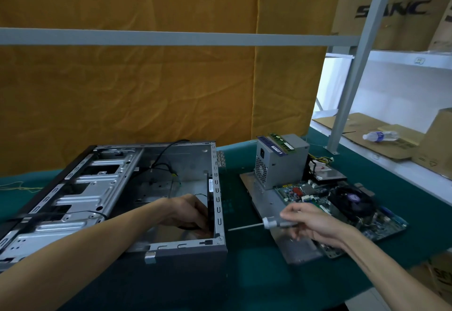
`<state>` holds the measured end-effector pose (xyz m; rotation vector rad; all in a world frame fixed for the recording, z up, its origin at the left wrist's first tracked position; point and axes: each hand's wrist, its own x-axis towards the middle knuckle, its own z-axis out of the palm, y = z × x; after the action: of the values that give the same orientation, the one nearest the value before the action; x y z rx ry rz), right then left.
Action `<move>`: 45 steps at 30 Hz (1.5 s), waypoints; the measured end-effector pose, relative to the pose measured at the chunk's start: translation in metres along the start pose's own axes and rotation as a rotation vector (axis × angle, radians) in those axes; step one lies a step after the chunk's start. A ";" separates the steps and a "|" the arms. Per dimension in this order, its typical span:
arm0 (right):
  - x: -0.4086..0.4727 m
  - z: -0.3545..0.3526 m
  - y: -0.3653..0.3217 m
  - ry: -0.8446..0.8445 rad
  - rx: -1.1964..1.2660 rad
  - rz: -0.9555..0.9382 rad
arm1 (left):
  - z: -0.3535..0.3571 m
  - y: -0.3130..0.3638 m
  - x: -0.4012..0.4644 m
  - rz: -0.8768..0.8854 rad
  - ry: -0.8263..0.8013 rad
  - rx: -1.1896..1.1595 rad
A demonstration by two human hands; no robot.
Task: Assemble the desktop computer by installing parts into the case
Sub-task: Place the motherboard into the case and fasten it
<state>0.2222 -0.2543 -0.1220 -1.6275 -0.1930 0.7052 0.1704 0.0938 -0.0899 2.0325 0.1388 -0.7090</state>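
Inside the open case [110, 198] on the green worktop [256, 274], the left hand [188, 213] reaches down with fingers curled round a black fan [209, 203] against the right wall. Just outside, the right hand [310, 225] grips a screwdriver [259, 225], shaft pointing at the case. The motherboard [342, 210] and power supply [281, 159] lie beyond.

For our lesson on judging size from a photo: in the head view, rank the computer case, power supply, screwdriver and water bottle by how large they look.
Largest to smallest, as they look:
1. computer case
2. power supply
3. screwdriver
4. water bottle
The bottle lies farther from the camera, so its true rank against the screwdriver is unsure.
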 end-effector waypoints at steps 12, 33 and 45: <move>0.005 -0.001 -0.003 -0.020 -0.077 0.062 | 0.001 -0.002 0.000 -0.016 -0.008 -0.012; 0.005 -0.002 0.000 0.000 0.030 -0.016 | 0.006 0.008 -0.012 -0.018 0.001 0.021; 0.007 0.002 -0.002 0.016 -0.131 0.066 | 0.006 0.005 -0.011 0.001 0.001 -0.035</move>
<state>0.2269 -0.2486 -0.1227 -1.7705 -0.1777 0.7431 0.1602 0.0879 -0.0830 1.9991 0.1499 -0.7007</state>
